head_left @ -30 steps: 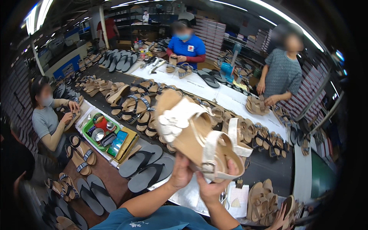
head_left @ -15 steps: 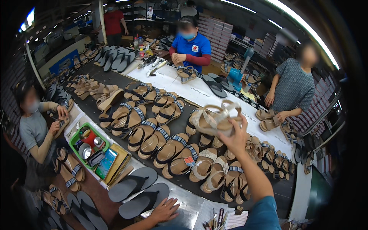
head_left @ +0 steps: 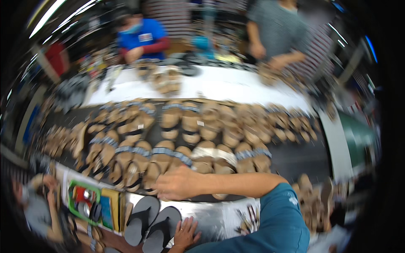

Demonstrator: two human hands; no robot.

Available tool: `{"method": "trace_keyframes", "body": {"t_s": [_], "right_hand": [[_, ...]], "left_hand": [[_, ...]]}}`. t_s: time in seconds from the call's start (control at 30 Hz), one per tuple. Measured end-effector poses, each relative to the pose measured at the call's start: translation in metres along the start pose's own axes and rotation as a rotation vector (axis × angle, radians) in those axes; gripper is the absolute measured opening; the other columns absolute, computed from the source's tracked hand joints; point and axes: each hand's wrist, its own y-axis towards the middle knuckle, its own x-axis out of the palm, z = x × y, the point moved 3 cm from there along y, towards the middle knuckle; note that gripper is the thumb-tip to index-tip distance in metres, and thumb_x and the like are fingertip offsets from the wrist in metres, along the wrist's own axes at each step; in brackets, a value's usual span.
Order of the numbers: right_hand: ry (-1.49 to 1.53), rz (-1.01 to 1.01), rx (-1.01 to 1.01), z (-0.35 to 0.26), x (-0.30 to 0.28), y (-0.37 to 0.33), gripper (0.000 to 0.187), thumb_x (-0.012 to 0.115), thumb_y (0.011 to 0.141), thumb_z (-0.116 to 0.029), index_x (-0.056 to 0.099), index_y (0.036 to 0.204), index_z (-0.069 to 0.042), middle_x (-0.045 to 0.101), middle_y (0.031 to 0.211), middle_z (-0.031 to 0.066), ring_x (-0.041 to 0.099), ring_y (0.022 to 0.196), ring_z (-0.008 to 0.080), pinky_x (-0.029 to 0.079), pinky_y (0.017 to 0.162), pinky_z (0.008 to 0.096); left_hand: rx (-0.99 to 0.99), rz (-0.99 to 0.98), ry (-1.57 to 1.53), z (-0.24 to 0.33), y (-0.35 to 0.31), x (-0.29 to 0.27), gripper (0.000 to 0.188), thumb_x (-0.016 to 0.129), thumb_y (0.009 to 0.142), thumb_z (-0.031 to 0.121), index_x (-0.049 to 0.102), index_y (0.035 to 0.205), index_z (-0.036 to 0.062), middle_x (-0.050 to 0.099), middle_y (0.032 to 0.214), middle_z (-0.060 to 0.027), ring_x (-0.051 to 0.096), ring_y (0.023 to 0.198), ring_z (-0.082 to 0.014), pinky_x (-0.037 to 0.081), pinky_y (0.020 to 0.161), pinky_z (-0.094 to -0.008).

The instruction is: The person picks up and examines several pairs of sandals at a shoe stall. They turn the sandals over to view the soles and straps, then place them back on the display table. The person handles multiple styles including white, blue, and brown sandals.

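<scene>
1. The right hand is now low, at the near row of sandals; half a second ago it holds a pale sandal up in the air
2. Pale sandals now stand on the white far strip of the bench, in front of the person in the blue shirt; in the earlier view only sandals with dark straps are at this place
3. The right hand has its back turned up and its fingertips hidden, so I cannot tell whether it holds something
4. The left hand stays with spread fingers on the metal sheet, just beside the grey flip-flops
5. The right forearm partly covers the white-strapped sandals
6. Everything far is blurred; the person in the grey shirt is cut off by the upper edge
</scene>
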Motion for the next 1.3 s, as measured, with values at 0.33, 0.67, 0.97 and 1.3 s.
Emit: {"method": "trace_keyframes", "body": {"t_s": [0.33, 0.67, 0.97, 1.3], "right_hand": [[-0.334, 0.688, 1.213, 0.063, -0.185, -0.350, 0.028, 0.070, 0.086, -0.025, 0.071, 0.102, -0.002, 0.070, 0.092, 0.0163, 0.069, 0.081, 0.0276, 0.054, 0.072, 0.0347], [-1.151, 0.206, 1.562, 0.130, -0.296, -0.532, 0.034, 0.062, 0.083, -0.008, 0.063, 0.117, -0.013, 0.038, 0.146, 0.0195, 0.030, 0.140, 0.0380, 0.037, 0.107, 0.0469], [-0.965, -0.291, 1.903, 0.146, -0.318, -0.549, 0.030, 0.060, 0.088, -0.014, 0.063, 0.118, -0.016, 0.062, 0.122, 0.0102, 0.052, 0.122, 0.0265, 0.033, 0.109, 0.0468], [-0.671, 0.343, 1.495, -0.073, -0.363, -0.377, 0.030, 0.062, 0.072, -0.011, 0.068, 0.098, 0.000, 0.066, 0.098, 0.0242, 0.063, 0.097, 0.0393, 0.049, 0.085, 0.0453]], "left_hand": [[-0.022, -0.054, -0.014, 0.015, 0.007, 0.006, 0.050, 0.064, 0.083, 0.034, 0.062, 0.121, 0.0029, 0.051, 0.139, -0.0216, 0.042, 0.133, -0.0383, 0.021, 0.113, -0.0579], [-0.032, -0.075, 0.065, 0.025, 0.011, -0.004, 0.049, 0.060, 0.087, 0.031, 0.059, 0.127, 0.0026, 0.051, 0.139, -0.0220, 0.046, 0.129, -0.0377, 0.025, 0.113, -0.0550], [-0.044, -0.051, 0.093, 0.025, 0.002, 0.005, 0.048, 0.060, 0.088, 0.032, 0.058, 0.126, 0.0022, 0.050, 0.140, -0.0222, 0.044, 0.131, -0.0383, 0.022, 0.114, -0.0574], [-0.320, 0.211, -0.604, 0.054, 0.024, -0.032, 0.035, 0.060, 0.088, 0.013, 0.060, 0.120, -0.0027, 0.056, 0.126, -0.0238, 0.049, 0.123, -0.0396, 0.034, 0.109, -0.0455]]}}
